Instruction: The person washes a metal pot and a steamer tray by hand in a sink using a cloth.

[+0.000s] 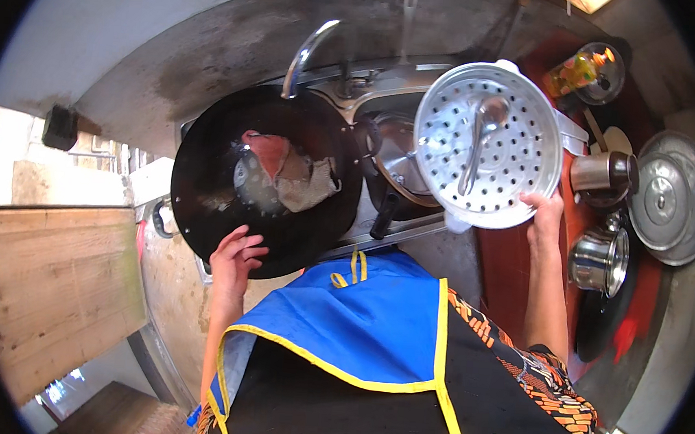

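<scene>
My right hand [545,213] grips the near right rim of a perforated metal steamer basket [449,164], its thumb over the edge. Inside the basket lies a metal spoon [474,153]. With fingers apart and nothing in them, my left hand [235,254] hovers at the near edge of a large black wok [218,145]. The wok sits over the left side of the sink and holds some soapy-looking water. A pink and greyish cloth [301,180] lies crumpled in it. Part of a metal lid or pan [398,154] shows in the sink basin between wok and basket.
A curved chrome faucet [304,60] rises behind the wok. On the red counter [505,272] to the right are a dish soap bottle [573,72], a metal mug [593,172], a steel pot [595,261] and grey metal lids [660,205]. A wooden board [55,279] is at left.
</scene>
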`<state>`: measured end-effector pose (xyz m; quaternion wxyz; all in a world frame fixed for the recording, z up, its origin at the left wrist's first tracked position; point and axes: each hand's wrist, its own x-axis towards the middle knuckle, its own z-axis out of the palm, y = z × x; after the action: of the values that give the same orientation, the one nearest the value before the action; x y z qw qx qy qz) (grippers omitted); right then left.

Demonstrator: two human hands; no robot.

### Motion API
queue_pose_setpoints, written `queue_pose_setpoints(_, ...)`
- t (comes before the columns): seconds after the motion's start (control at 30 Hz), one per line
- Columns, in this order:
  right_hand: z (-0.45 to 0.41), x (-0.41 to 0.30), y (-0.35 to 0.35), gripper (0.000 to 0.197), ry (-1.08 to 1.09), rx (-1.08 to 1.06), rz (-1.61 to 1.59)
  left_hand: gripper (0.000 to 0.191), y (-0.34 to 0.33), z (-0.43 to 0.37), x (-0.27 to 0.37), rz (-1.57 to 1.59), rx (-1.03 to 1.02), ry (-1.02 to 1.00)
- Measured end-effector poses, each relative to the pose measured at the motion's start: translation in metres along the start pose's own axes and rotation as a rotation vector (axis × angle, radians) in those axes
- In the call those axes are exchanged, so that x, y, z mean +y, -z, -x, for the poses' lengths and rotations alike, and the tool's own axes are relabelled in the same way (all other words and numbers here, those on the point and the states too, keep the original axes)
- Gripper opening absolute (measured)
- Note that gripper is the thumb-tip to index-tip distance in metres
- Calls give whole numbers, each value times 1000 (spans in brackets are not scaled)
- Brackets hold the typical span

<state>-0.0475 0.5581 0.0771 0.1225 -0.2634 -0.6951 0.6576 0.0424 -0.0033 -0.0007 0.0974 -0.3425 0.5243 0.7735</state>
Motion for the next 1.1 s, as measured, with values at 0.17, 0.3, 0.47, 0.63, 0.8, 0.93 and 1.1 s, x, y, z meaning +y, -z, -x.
queue_pose_setpoints(0.17, 56, 13, -121, 49, -304, -365, -171, 51, -42, 17, 14, 31, -238, -71)
queue_pose_setpoints(0.3, 95, 32, -220, 39, -325, -625, -148, 52, -55, 34, 15, 179, -235, -124)
queue_pose_setpoints(0.47, 104, 90, -295, 41, -459, -644, -261, 53, -49, 38, 12, 405, -128, -227)
queue_pose_setpoints(0.63, 116, 119, -326, 44, -436, -788, -125, 47, -48, 37, 7, 84, 320, -281)
queue_pose_setpoints(0.8, 115, 98, -343, 70, 487, -837, 684, 54, -28, 2, -21, 281, 595, -395)
queue_pose_setpoints(0.93, 101, 96, -359, 55, 1292, -852, 757, 53, -36, 2, -19, 256, 625, -532)
queue_pose_setpoints(1.1, 93, 115, -382, 30, 1275, -1195, 794, 62, -57, 12, 0, 154, 670, -625)
